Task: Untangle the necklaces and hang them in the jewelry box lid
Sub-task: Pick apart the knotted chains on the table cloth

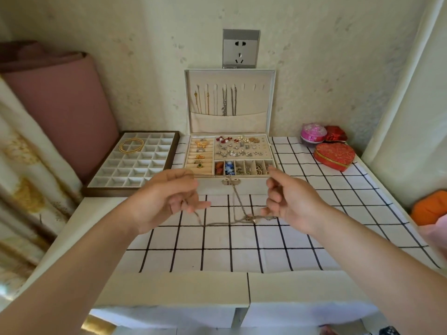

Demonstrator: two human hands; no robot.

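A thin silver necklace chain [238,209] hangs tangled between my hands above the checked tablecloth. My left hand [167,199] pinches one end of it, fingers curled. My right hand [290,199] pinches the other end near a small knot. Behind the hands stands the open cream jewelry box [244,187]. Its upright lid [256,122] has a row of hooks, and several gold and silver necklaces [217,100] hang from the left ones into the lid pocket. The hooks on the right side are bare.
A white compartment tray [116,175] with a gold chain [131,145] lies left of the box. A red heart-shaped box [335,155], a pink round box [313,135] and a red pouch [335,134] sit at right. A wall socket [240,48] is above the lid.
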